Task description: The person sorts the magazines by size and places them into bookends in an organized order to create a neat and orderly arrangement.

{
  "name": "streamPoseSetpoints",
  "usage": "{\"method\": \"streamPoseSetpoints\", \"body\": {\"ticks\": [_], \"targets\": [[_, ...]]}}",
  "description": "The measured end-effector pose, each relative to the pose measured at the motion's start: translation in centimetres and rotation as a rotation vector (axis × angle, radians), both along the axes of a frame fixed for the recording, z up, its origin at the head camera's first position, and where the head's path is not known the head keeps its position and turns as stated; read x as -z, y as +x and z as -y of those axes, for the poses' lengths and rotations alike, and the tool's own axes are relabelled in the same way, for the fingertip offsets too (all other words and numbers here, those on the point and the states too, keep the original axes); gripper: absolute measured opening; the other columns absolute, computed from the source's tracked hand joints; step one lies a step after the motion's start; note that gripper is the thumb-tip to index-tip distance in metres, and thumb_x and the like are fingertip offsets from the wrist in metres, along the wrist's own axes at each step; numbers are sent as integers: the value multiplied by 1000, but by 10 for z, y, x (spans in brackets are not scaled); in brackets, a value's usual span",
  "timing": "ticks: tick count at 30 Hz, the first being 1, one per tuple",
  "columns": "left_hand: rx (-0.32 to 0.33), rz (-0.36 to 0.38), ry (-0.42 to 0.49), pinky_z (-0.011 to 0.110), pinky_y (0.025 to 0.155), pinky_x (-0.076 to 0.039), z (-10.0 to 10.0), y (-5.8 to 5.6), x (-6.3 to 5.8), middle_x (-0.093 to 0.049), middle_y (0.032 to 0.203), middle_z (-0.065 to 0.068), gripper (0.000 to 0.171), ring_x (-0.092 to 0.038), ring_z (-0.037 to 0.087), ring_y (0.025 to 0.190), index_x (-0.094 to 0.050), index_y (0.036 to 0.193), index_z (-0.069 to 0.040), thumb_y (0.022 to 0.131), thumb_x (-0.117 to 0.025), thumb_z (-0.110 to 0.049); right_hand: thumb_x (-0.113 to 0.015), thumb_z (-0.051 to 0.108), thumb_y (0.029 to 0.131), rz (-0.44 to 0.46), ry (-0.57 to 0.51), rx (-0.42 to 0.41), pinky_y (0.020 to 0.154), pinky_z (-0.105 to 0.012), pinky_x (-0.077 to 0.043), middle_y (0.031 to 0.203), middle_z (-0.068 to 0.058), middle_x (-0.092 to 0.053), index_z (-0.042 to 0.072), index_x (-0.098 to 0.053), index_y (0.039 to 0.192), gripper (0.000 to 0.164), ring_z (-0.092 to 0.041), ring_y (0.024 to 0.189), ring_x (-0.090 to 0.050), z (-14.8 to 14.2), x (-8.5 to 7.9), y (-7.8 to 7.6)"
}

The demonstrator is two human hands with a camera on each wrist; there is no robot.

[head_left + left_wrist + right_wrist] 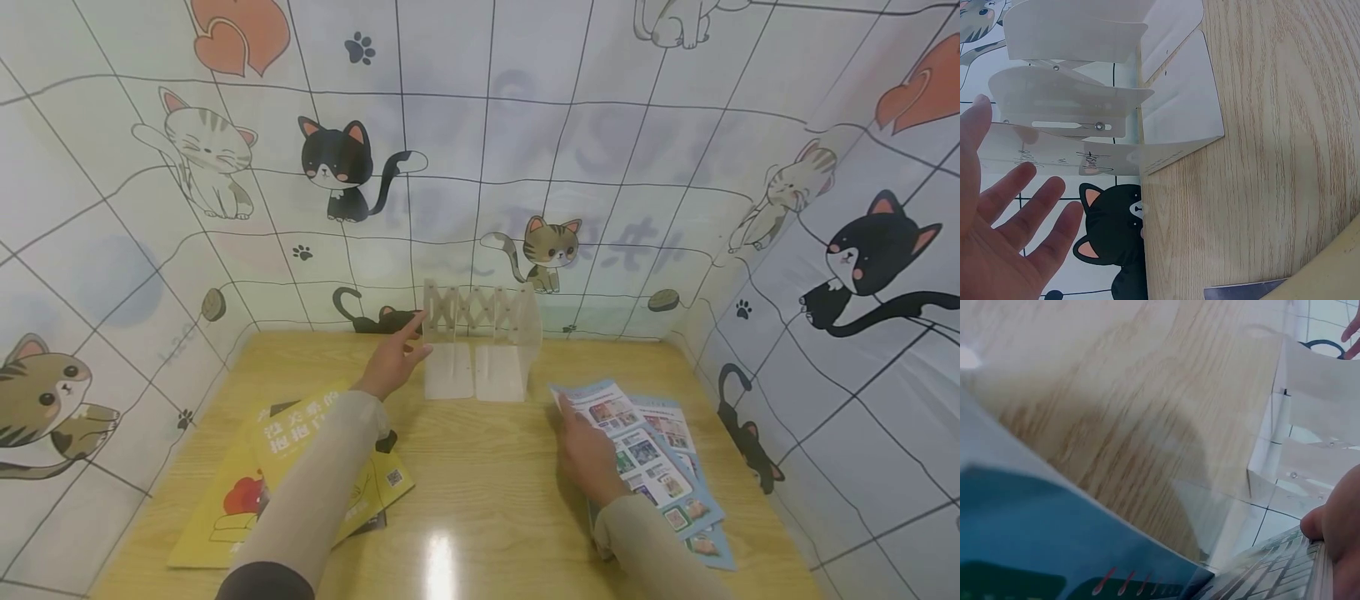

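A white expandable book rack stands at the back of the table, its crisscross bars stretched out. My left hand is at its left end, fingers spread and fairly straight, close to the end panel in the left wrist view. To the right, my right hand grips a light blue booklet by its left edge, thumb on the printed face. In the right wrist view the booklet's pages show by the thumb, and its blue cover faces the camera. Another blue booklet lies partly hidden beneath it.
Yellow books overlap on the left of the wooden table, partly hidden under my left forearm, with a dark-edged book among them. Cat-printed white curtains enclose the table at the back and both sides.
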State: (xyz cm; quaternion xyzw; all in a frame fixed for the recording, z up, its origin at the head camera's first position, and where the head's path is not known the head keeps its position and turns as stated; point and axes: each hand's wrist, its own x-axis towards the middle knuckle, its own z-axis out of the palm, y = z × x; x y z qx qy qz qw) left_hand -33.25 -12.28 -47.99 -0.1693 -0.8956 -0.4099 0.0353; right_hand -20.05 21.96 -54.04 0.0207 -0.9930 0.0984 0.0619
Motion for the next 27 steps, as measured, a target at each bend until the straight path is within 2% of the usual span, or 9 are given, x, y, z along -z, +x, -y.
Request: {"method": "streamPoseSetpoints", "body": {"ticks": [8, 11, 19, 27], "targets": [[3, 7, 6, 52, 79, -51, -1, 1, -2, -54, 133, 14, 65, -59, 35, 107, -23, 155, -36, 99, -57, -29, -48, 12, 98, -162, -60, -40, 52, -49, -48, 86, -19, -65, 8, -41, 145, 48, -35, 61, -59, 3, -3, 6], [3, 3, 10, 52, 79, -51, -1, 0, -1, -55, 133, 15, 65, -59, 35, 107, -24, 155, -37, 99, -58, -31, -49, 12, 98, -196, -86, -43, 50, -49, -47, 85, -19, -65, 7, -43, 143, 46, -35, 60, -58, 4, -7, 9], [17, -23, 4, 53, 82, -51, -1, 0, 1, -54, 133, 20, 64, -60, 36, 106, -25, 156, -29, 100, -56, -32, -49, 15, 100, -182, -202, -33, 64, -55, -50, 100, -23, -67, 12, -42, 145, 46, -41, 76, -64, 8, -16, 20], [18, -15, 9, 53, 81, -51, -1, 2, 1, -53, 135, 20, 63, -60, 36, 106, -24, 156, -28, 100, -54, -35, -50, 12, 100, -209, -250, -67, 75, -54, -51, 114, -25, -65, 8, -43, 146, 46, -43, 87, -65, 15, -25, 35]]}}
